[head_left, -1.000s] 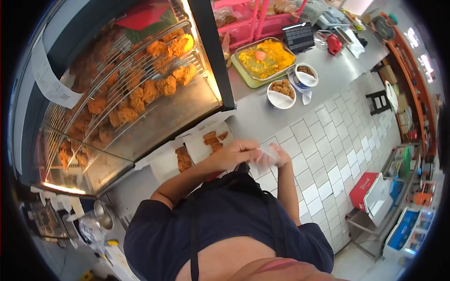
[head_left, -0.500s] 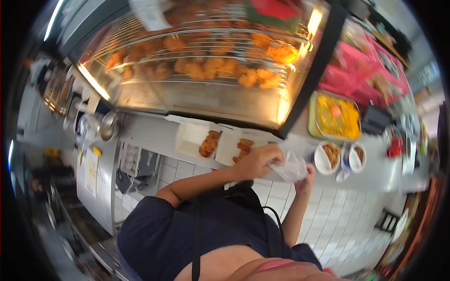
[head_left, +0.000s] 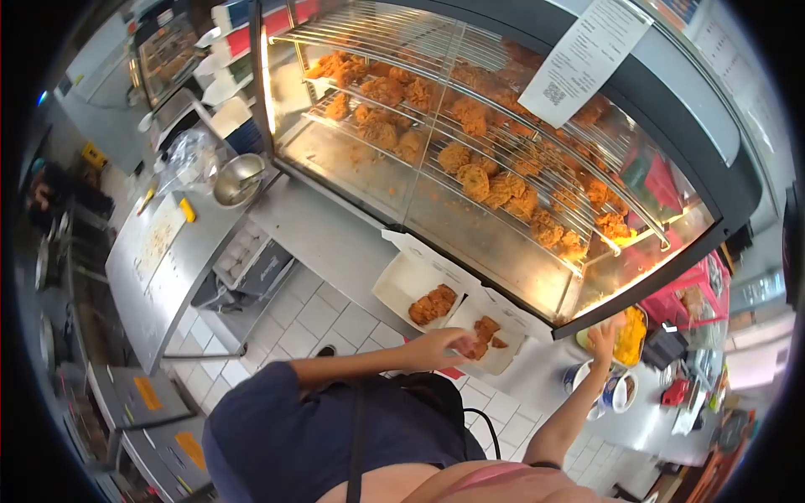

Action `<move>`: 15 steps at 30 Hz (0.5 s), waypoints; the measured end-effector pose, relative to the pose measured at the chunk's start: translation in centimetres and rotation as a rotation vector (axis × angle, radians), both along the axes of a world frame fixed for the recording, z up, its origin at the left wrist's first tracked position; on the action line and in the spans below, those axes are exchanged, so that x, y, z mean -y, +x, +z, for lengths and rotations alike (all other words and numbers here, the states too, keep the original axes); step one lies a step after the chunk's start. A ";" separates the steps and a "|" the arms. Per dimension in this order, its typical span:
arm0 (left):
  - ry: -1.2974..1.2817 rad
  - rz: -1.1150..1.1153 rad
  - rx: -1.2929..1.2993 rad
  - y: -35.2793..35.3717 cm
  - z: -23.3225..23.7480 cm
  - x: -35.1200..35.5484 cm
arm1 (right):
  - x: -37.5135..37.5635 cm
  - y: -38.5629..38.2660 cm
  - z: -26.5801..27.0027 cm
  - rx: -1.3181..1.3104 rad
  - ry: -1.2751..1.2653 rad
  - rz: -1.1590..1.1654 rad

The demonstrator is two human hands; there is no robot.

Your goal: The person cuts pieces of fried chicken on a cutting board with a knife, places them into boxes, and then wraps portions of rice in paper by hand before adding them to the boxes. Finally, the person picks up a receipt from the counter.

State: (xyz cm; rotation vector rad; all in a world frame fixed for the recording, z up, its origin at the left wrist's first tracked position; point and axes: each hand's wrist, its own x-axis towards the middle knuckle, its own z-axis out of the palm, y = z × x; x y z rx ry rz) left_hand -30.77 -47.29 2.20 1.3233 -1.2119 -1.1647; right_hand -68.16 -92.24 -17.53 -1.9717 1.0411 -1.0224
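My left hand [head_left: 446,349] is over the near edge of the right-hand open carton [head_left: 508,359], its fingers curled together beside cut pieces of fried chicken [head_left: 486,328]. I cannot tell what, if anything, is between those fingers. A second open carton [head_left: 392,281] stands to the left, holding a sliced piece of fried chicken [head_left: 433,305]. Farther right, my right hand [head_left: 602,339] reaches out with fingers extended at the near side of a tray of yellow food [head_left: 629,335], overlapping its edge in this view.
A heated glass cabinet [head_left: 411,176] of fried chicken stands behind the cartons on the steel counter [head_left: 314,230]. Small tubs [head_left: 619,392] sit right, near a black container [head_left: 667,348] and pink bags [head_left: 692,293]. A metal bowl [head_left: 239,181] is at left.
The clear plastic bag that was between both hands is out of sight. My right hand has moved out to the yellow food tray, while my left stays by the carton. The camera view has turned.
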 end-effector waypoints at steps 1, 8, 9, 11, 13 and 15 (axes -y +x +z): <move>0.030 0.048 0.044 1.6 -0.1 -2.7 | 0.3 0.0 1.6 -0.088 -0.062 -0.073; 0.226 0.060 0.238 15.7 -9.5 -20.4 | -24.4 10.4 15.7 0.067 -0.338 -0.756; 0.313 0.031 0.300 17.4 -10.9 -23.3 | -29.5 14.0 15.6 0.187 -0.233 -0.944; 0.202 0.055 0.430 21.2 -19.8 -30.6 | -37.8 19.5 13.0 0.286 -0.233 -1.190; 0.639 0.324 0.439 23.5 -24.5 -38.2 | -45.7 21.0 7.0 0.462 -0.315 -1.188; 0.991 0.672 0.262 23.7 -27.7 -47.2 | -54.6 25.2 3.9 0.513 0.491 -1.168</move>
